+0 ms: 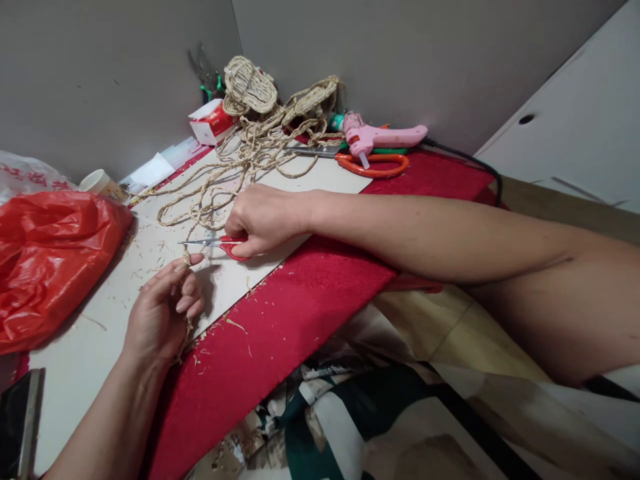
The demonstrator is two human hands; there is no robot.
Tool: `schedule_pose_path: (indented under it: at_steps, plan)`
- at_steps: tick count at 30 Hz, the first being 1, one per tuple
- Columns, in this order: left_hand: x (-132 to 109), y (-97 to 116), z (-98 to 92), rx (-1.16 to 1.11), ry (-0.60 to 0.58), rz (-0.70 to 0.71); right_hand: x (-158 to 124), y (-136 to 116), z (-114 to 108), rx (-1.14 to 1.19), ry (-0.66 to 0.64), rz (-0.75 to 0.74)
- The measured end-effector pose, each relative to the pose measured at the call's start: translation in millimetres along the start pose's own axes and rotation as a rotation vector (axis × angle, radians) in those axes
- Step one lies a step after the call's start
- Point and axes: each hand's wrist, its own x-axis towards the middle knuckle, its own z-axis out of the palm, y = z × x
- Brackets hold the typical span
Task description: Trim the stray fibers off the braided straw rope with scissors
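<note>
My right hand [265, 217] is closed round the red handles of a small pair of scissors [203, 243]. The blades point left and lie at a strand of braided straw rope [187, 252], just above the fingertips of my left hand [167, 303]. That hand pinches the rope between thumb and forefinger, and its short end hangs below the palm. From there the rope runs up into a loose tangle of rope [240, 167] on the white board. Whether the blades have cut into the strand I cannot tell.
Behind stand a rope bundle [250, 87], a red-and-white box [213, 122] and pliers [210, 83]. A pink glue gun [385, 137] lies by orange-handled scissors [373, 165]. At left are a red plastic bag [60, 260], a paper cup [103, 183] and a phone [23, 420]. Straw scraps litter the white board [100, 353] and red cloth [300, 313].
</note>
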Motion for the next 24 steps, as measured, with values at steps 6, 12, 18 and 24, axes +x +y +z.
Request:
schedule_pose_path:
  at_steps: [6, 12, 18, 24]
  plan:
    - [-2, 1, 1.7, -0.026, 0.046, 0.014, 0, 11, 0, -0.025, 0.067, 0.088]
    - [-1, 1, 4.6, 0.039, 0.091, 0.027, 0, 10, 4, 0.002, 0.076, 0.042]
    - [-1, 2, 2.4, 0.025, 0.073, 0.003, -1, 5, 5, -0.049, 0.019, 0.032]
    - [-1, 4, -0.3, -0.051, 0.004, -0.042, -1, 0, 8, -0.079, -0.024, 0.039]
